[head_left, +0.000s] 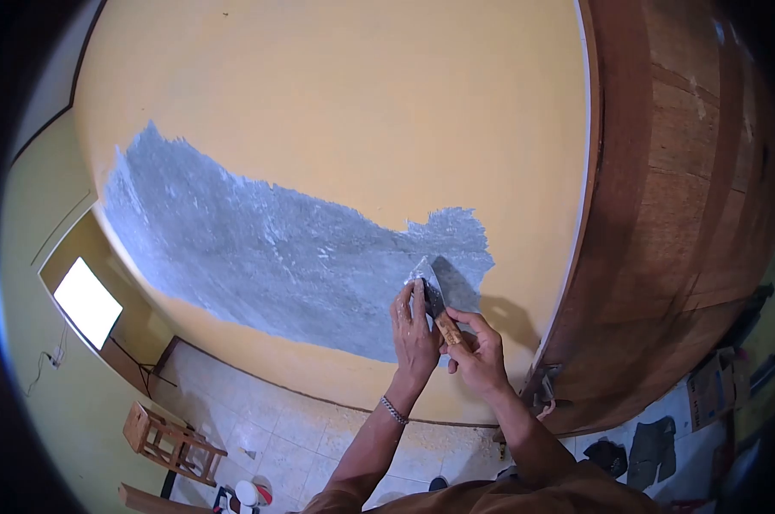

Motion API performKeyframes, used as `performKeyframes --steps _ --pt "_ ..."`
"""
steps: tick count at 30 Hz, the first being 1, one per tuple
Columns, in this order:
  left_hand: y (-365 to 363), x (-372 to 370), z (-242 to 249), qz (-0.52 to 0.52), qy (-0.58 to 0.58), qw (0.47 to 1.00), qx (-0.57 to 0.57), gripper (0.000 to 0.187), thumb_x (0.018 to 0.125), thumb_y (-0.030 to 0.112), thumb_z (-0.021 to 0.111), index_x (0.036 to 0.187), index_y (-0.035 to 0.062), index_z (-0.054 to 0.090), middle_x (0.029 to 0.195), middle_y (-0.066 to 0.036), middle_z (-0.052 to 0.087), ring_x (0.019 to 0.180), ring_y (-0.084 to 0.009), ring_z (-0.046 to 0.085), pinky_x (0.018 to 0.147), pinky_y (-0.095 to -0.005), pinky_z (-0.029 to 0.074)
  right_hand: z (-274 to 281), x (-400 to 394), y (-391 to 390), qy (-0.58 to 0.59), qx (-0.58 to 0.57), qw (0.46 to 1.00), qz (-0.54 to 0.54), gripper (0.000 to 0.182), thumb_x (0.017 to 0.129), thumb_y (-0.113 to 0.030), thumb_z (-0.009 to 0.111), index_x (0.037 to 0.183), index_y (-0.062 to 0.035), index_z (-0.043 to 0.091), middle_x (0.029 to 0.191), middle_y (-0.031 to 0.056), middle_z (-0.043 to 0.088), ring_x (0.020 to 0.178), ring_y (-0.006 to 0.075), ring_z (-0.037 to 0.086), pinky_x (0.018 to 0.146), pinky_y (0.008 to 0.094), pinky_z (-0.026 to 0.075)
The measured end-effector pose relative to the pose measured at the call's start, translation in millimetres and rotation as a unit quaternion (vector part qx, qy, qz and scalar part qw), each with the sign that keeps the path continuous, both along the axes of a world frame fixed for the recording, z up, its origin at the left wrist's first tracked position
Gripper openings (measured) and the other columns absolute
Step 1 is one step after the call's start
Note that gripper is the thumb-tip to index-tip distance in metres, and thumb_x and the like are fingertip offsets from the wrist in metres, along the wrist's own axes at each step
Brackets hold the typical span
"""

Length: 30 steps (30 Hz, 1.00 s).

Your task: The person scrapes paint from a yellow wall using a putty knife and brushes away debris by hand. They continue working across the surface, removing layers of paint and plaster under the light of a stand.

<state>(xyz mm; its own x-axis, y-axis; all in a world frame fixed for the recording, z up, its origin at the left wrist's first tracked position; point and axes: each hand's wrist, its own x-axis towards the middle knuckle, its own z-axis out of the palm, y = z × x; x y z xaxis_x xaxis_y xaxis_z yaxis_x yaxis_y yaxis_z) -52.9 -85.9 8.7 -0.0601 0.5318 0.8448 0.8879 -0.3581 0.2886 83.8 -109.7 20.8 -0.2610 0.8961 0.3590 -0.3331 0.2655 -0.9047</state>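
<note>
1. Scraper [439, 304], wooden-handled, before grey wall patch [259, 244]; blade partly hidden by left hand [415, 340], tip hard to distinguish.
2. Brown wooden panel [661, 206], right, cut off by dark lens border.
3. Left hand: fingers nearly straight, tips at blade; cannot tell whether they pinch it.
4. Right hand [483, 358]: fingers curled, gripping the handle.

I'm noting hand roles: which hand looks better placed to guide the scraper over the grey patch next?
Probably the right hand: it grips the scraper by its handle, while the left hand has its fingers up at the blade.
</note>
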Motion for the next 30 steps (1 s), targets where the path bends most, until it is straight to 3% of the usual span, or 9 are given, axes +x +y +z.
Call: performKeyframes --steps 4,7,9,12,15,18,22,26,30 --pt "22 -4 22 0.002 -0.015 1.000 0.016 0.079 0.075 0.000 0.072 0.147 0.0002 0.038 0.134 -0.021 0.047 0.121 -0.0419 0.048 0.099 -0.0481 0.046 14 -7 10 -0.029 0.031 0.999 -0.024 0.044 0.086 0.010 0.056 0.129 0.0028 0.055 0.112 0.0100 0.063 0.079 0.0116 0.064 0.055 0.0242 0.055" --pt "36 -5 24 0.014 -0.010 1.000 0.022 0.076 0.077 0.001 0.070 0.146 -0.0019 0.039 0.132 -0.022 0.048 0.120 -0.0422 0.049 0.098 -0.0473 0.046 13 -14 33 -0.038 0.140 0.984 -0.100 0.039 0.085 0.007 0.058 0.123 0.0040 0.060 0.110 0.0135 0.065 0.086 0.0197 0.067 0.065 0.0312 0.058" --pt "46 -7 31 0.022 -0.005 0.999 0.031 0.074 0.078 0.001 0.069 0.145 -0.0031 0.040 0.131 -0.023 0.048 0.120 -0.0423 0.049 0.098 -0.0467 0.046 21 -17 51 -0.153 0.291 0.917 -0.224 0.035 0.082 0.005 0.059 0.117 0.0040 0.064 0.101 0.0162 0.069 0.088 0.0278 0.068 0.078 0.0355 0.056" --pt "53 -14 36 0.062 -0.024 0.996 0.052 0.068 0.081 0.003 0.067 0.144 -0.0054 0.041 0.131 -0.024 0.049 0.120 -0.0424 0.049 0.097 -0.0465 0.047 39 -36 61 -0.137 0.282 0.925 -0.215 0.032 0.079 0.004 0.062 0.111 0.0050 0.066 0.097 0.0210 0.068 0.089 0.0356 0.067 0.082 0.0398 0.054" --pt "48 -17 31 0.013 -0.041 0.999 0.019 0.065 0.082 0.003 0.064 0.143 -0.0057 0.043 0.132 -0.025 0.050 0.118 -0.0424 0.051 0.099 -0.0470 0.045 43 -24 41 -0.157 0.310 0.909 -0.228 0.027 0.081 0.002 0.062 0.107 0.0048 0.067 0.095 0.0218 0.068 0.086 0.0355 0.067 0.078 0.0388 0.055" --pt "49 -17 30 0.023 0.045 0.998 0.030 0.069 0.080 0.005 0.066 0.145 -0.0039 0.043 0.128 -0.025 0.053 0.115 -0.0412 0.052 0.096 -0.0468 0.047 39 -23 43 -0.173 0.331 0.898 -0.233 0.025 0.083 0.001 0.061 0.107 0.0059 0.066 0.091 0.0217 0.066 0.083 0.0359 0.066 0.073 0.0394 0.055" --pt "59 -24 37 0.060 -0.041 0.995 0.066 0.068 0.081 0.005 0.065 0.145 -0.0012 0.044 0.124 -0.023 0.055 0.107 -0.0375 0.054 0.090 -0.0438 0.048 44 -48 49 -0.212 0.315 0.894 -0.238 0.026 0.083 0.003 0.060 0.108 0.0053 0.065 0.086 0.0197 0.062 0.077 0.0365 0.062 0.068 0.0430 0.052" --pt "45 -12 30 0.013 0.015 0.999 0.031 0.070 0.081 0.001 0.062 0.148 0.0021 0.043 0.124 -0.023 0.056 0.107 -0.0364 0.056 0.090 -0.0413 0.049 47 -32 28 -0.196 0.322 0.895 -0.240 0.028 0.083 0.002 0.059 0.110 0.0043 0.064 0.085 0.0189 0.060 0.077 0.0372 0.061 0.066 0.0431 0.052" --pt "47 -19 40 -0.033 -0.074 0.997 -0.009 0.070 0.079 0.001 0.063 0.147 0.0016 0.044 0.123 -0.022 0.056 0.108 -0.0366 0.056 0.091 -0.0423 0.048 49 -58 14 -0.232 0.293 0.885 -0.277 0.032 0.081 0.001 0.059 0.113 0.0048 0.062 0.091 0.0212 0.058 0.077 0.0371 0.062 0.065 0.0437 0.053"
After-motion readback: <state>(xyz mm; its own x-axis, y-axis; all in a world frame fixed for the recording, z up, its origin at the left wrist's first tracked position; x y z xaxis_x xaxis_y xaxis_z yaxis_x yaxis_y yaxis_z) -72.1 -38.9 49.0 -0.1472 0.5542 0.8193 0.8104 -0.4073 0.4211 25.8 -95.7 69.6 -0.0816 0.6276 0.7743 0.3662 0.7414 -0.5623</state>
